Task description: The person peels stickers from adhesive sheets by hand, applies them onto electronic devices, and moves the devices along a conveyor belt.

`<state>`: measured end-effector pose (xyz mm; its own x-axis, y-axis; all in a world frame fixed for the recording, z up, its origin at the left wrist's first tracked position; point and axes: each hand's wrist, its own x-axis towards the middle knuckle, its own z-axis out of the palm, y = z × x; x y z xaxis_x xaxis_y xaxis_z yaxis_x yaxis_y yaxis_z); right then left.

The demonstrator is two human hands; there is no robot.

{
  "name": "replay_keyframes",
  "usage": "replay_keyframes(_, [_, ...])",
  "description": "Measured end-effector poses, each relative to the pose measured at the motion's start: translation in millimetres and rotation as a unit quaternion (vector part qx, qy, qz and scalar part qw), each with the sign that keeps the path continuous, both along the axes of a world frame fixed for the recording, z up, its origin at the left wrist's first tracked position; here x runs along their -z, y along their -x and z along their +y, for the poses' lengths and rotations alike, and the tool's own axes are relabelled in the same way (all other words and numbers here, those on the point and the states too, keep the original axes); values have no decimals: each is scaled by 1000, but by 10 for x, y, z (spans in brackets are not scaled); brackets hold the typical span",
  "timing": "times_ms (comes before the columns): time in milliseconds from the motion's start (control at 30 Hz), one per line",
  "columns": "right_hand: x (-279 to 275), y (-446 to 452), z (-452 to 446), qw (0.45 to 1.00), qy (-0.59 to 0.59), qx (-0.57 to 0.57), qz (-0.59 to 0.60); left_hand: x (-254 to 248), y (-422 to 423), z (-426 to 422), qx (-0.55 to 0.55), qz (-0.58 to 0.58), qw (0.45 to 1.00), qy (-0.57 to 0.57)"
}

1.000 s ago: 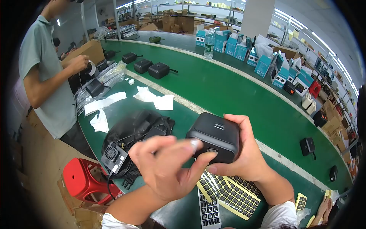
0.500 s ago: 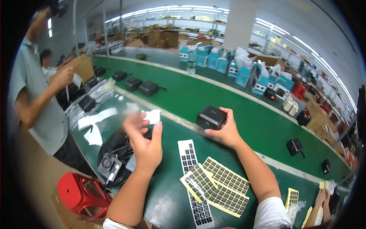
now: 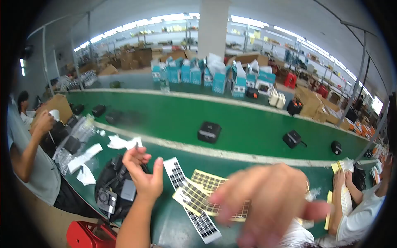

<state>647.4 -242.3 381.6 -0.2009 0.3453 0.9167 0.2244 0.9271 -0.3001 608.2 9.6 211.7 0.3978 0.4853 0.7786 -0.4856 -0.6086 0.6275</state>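
Note:
My left hand (image 3: 144, 171) is raised over the green table, palm up, thumb apart from the loosely curled fingers. A tiny dark spot shows by its fingertips; I cannot tell what it is. Close to the camera, my right hand (image 3: 266, 198) is blurred, its fingers spread and no object visible in them. Beneath it lie yellow-backed sheets of small dark stickers (image 3: 192, 196), partly hidden, on a white strip of dark stickers (image 3: 204, 227). A black box-shaped device (image 3: 209, 132) sits on the green conveyor belt (image 3: 169, 124), apart from both hands.
White paper scraps (image 3: 85, 159) and a black bag (image 3: 105, 177) with gadgets lie left. More black devices (image 3: 292, 139) are on the belt. Blue-and-white boxes (image 3: 219, 82) line the far side. Co-workers stand at left and sit at right; a red stool (image 3: 84, 235) is below left.
My right hand has let go of the black device, now on the belt, and come back toward me over the sticker sheets. My left hand stays raised. The camera view has turned right.

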Motion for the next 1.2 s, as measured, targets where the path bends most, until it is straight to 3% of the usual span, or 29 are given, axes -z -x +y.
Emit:
replay_keyframes(67, [108,466,-321,977,110,49,174,-50,83,-85,12,6,1000,-12])
replay_keyframes(233, [340,610,-776,955,119,120,244,-77,153,-270,42,-83,993,-74])
replay_keyframes(400, [541,715,-973,933,118,150,306,-628,211,-513,88,-175,976,-96])
replay_keyframes(500, [588,652,-983,930,123,149,312,-1124,256,-519,127,-229,965,-11])
replay_keyframes(567, [583,616,-964,932,123,148,307,-1520,372,-631,166,-266,939,138])
replay_keyframes(633, [586,611,-921,931,125,144,310,-1616,477,-673,206,-263,933,137])
replay_keyframes(700, [572,607,-879,931,127,143,311,-1624,514,-644,341,-244,902,103])
replay_keyframes(733, [562,602,-859,931,129,144,310,-1578,513,-657,340,-244,903,101])
replay_keyframes(833, [532,542,-785,932,141,146,299,-1489,529,-606,508,-149,849,3])
replay_keyframes(1200, [485,445,-525,922,212,142,291,-1212,473,-296,468,-143,870,62])
